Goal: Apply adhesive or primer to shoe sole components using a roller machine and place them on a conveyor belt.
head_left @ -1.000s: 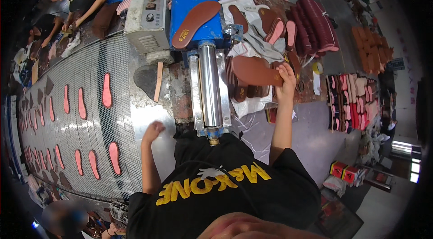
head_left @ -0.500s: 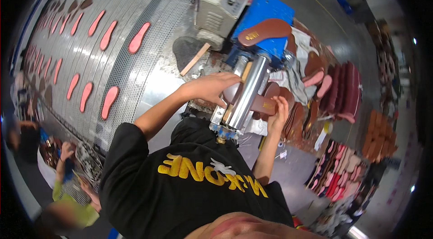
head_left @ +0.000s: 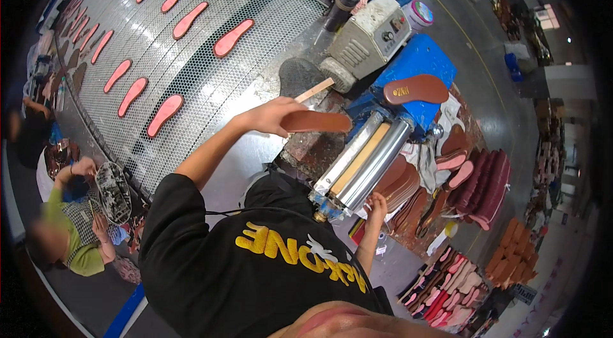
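Observation:
A brown insole (head_left: 317,121) is gripped at its left end by my left hand (head_left: 273,116), fingers closed on it. It is held just left of the roller machine (head_left: 378,158), whose shiny metal roller lies beside a tan one. On the machine's right side, my right hand (head_left: 377,205) hovers by the lower end of the roller, holding nothing, fingers loosely apart. Beyond that hand lies a pile of brown insoles (head_left: 397,180). Another brown insole (head_left: 416,89) with gold lettering rests on the machine's blue cover (head_left: 418,60).
A mesh conveyor (head_left: 211,73) carries rows of pink insoles on the left. A grey control box (head_left: 370,35) and a wooden stick (head_left: 315,90) are beyond my left hand. Maroon insole stacks (head_left: 483,188) stand at right. Another person (head_left: 76,236) works at lower left.
My left hand has moved left, bringing the insole clear of the rollers. My right hand has let go of its other end and dropped nearer to me. The view has shifted too.

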The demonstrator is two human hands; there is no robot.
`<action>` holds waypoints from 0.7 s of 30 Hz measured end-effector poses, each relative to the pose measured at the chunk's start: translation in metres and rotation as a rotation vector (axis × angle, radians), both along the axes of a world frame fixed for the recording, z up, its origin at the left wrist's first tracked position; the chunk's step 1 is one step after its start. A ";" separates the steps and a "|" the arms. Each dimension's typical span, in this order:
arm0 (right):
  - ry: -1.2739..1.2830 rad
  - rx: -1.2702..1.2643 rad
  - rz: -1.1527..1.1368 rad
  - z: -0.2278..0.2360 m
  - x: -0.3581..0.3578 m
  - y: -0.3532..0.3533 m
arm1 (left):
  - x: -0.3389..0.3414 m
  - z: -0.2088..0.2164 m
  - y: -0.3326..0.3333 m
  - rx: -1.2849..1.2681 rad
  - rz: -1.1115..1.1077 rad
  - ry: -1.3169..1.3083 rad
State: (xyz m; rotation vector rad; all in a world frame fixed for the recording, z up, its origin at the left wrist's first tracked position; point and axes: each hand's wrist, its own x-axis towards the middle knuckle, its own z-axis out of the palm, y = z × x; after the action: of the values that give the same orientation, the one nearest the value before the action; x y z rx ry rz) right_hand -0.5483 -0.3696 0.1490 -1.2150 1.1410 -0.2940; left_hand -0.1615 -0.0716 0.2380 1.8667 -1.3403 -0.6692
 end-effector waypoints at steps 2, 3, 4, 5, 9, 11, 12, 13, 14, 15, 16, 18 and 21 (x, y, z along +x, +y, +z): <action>0.019 -0.018 0.028 -0.002 -0.003 -0.001 | 0.016 -0.043 0.037 -0.033 0.103 0.552; 0.046 -0.032 0.030 0.001 -0.007 -0.001 | 0.023 -0.052 0.054 -0.009 0.202 0.728; 0.073 -0.046 0.032 0.002 -0.008 0.000 | 0.031 -0.060 0.074 0.017 0.302 0.902; 0.051 -0.036 0.049 0.003 -0.006 -0.002 | 0.037 -0.081 0.100 -0.070 0.429 1.108; 0.076 -0.073 0.058 0.008 -0.007 -0.005 | 0.052 -0.128 0.173 -0.001 0.996 1.369; 0.081 -0.080 0.046 0.016 -0.005 -0.002 | 0.056 -0.164 0.203 0.087 1.237 1.238; 0.084 -0.082 0.052 0.019 -0.003 0.000 | 0.058 -0.184 0.223 0.157 1.334 1.174; 0.091 -0.080 0.048 0.020 -0.005 0.001 | 0.063 -0.190 0.226 0.169 1.314 1.180; 0.099 -0.084 0.030 0.023 -0.008 0.003 | 0.067 -0.197 0.226 0.191 1.365 1.114; 0.112 -0.087 0.029 0.023 -0.011 0.004 | 0.071 -0.199 0.222 0.210 1.417 1.044; 0.124 -0.089 0.028 0.025 -0.014 0.006 | 0.076 -0.203 0.214 0.218 1.401 1.048; 0.135 -0.089 0.000 0.024 -0.020 0.008 | 0.092 -0.208 0.190 0.182 1.388 0.893; 0.083 -0.067 -0.038 0.020 -0.041 0.008 | 0.115 -0.198 0.131 0.128 1.322 0.861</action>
State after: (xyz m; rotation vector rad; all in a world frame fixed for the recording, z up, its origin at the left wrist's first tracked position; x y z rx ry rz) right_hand -0.5888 -0.3617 0.1693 -1.2755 1.2349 -0.3153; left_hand -0.0470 0.0593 0.0404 1.7368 0.5195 -0.6493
